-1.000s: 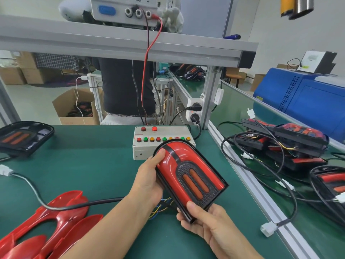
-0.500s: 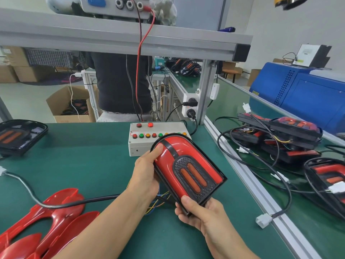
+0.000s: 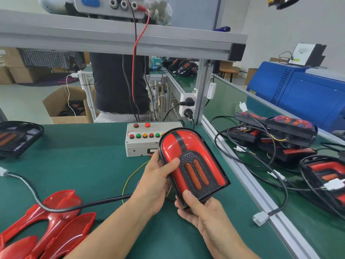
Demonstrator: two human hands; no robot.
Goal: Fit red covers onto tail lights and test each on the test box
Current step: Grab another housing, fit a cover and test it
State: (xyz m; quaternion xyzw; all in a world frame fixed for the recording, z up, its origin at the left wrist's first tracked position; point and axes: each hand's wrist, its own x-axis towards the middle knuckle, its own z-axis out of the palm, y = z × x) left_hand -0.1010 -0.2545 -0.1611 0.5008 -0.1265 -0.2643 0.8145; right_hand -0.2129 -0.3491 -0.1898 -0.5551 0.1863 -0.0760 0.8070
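Pointing its rounded end away, tail light (image 3: pixel 192 165) slants top-left to bottom-right

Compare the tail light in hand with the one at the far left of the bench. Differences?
The held tail light has its red cover fitted; the far-left tail light shows only a black housing with no cover. The held one is gripped by the left hand and right hand, tilted above the bench; the far-left one lies untouched. Both show twin orange strips.

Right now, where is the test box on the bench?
In the head view the test box sits at the far middle of the green bench, just behind the tail light held in both hands, which hides its right end.
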